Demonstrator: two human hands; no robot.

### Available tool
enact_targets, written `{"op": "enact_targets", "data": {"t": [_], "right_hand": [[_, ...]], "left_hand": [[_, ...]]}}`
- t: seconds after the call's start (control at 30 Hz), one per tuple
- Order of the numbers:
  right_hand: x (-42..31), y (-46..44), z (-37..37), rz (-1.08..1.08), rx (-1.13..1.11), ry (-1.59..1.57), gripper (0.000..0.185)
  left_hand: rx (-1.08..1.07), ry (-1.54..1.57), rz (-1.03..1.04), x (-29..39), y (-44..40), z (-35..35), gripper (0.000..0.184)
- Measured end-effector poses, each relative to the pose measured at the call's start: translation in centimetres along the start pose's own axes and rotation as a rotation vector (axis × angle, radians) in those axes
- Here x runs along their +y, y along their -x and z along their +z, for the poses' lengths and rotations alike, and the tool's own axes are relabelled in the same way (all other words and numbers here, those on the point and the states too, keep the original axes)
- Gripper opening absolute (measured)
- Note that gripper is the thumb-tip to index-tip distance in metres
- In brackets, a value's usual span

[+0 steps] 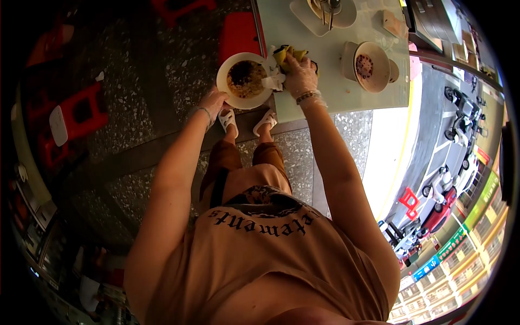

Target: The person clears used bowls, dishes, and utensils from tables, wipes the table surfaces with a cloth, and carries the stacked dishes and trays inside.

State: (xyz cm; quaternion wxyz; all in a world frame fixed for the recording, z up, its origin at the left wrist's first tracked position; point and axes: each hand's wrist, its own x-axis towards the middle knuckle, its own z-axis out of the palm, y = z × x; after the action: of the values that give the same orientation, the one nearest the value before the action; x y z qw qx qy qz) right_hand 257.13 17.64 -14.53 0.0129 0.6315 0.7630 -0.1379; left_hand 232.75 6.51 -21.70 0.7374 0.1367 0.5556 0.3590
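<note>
My left hand (215,101), in a clear plastic glove, grips the rim of a white bowl (221,81) held just off the table's left edge. Dark and pale brown food remains lie in that bowl. Gloved as well, my right hand (301,75) is closed on a yellow and dark cloth (282,56) at the same table edge. Crumpled white tissue (274,81) sits between the cloth and the bowl, partly over the bowl's rim. The fingertips of my right hand are partly hidden in the cloth.
On the pale green table (325,105) stand a used bowl (381,80) with reddish remains and, farther back, dishes (346,20) with metal utensils. A tissue pack (395,25) lies at the far right. Red stools (86,114) stand on the left; a red seat (236,35) adjoins the table.
</note>
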Motion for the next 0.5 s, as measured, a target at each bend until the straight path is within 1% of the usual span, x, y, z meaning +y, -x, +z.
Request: {"op": "enact_targets", "data": {"t": [0.07,0.13,0.2,0.23,0.27,0.33,0.37,0.43,0.47,0.5], "right_hand": [[-2.0,1.2,0.3,-0.019,0.033,-0.057,0.056],[-4.1,2.4,-1.0,-0.018,-0.031,-0.091,0.056],[-5.7,2.4,-1.3,-0.002,-0.141,-0.179,0.057],[-6.2,2.4,-2.5,-0.019,-0.214,-0.206,0.053],[-5.9,2.9,-2.8,-0.011,-0.208,-0.206,0.053],[-5.1,3.6,-3.0,0.013,0.016,-0.386,0.05],[-3.0,4.5,-1.1,0.019,0.202,-0.636,0.05],[1.0,5.2,-1.4,-0.004,0.407,-0.934,0.051],[3.3,6.1,-2.5,0.199,0.383,-0.858,0.051],[6.7,6.4,-2.0,0.257,0.439,-0.848,0.049]], "left_hand": [[-0.002,0.008,-0.006,-0.1,0.5,0.1,0.063],[-0.02,0.012,-0.012,-0.5,0.0,0.6,0.065],[0.004,-0.018,-0.048,-0.9,-0.2,0.3,0.066],[-0.038,0.044,-0.021,-1.1,-0.1,0.3,0.067],[-0.046,0.037,-0.021,-0.8,0.2,0.7,0.067],[0.011,0.064,0.005,-0.4,1.0,1.5,0.063],[-0.003,0.055,-0.003,-0.5,1.3,1.6,0.063],[0.043,-0.047,0.007,-0.6,1.2,1.6,0.06],[0.024,-0.055,0.003,-0.6,1.1,1.6,0.06],[0.029,-0.056,-0.009,-0.7,1.0,1.5,0.06]]}}
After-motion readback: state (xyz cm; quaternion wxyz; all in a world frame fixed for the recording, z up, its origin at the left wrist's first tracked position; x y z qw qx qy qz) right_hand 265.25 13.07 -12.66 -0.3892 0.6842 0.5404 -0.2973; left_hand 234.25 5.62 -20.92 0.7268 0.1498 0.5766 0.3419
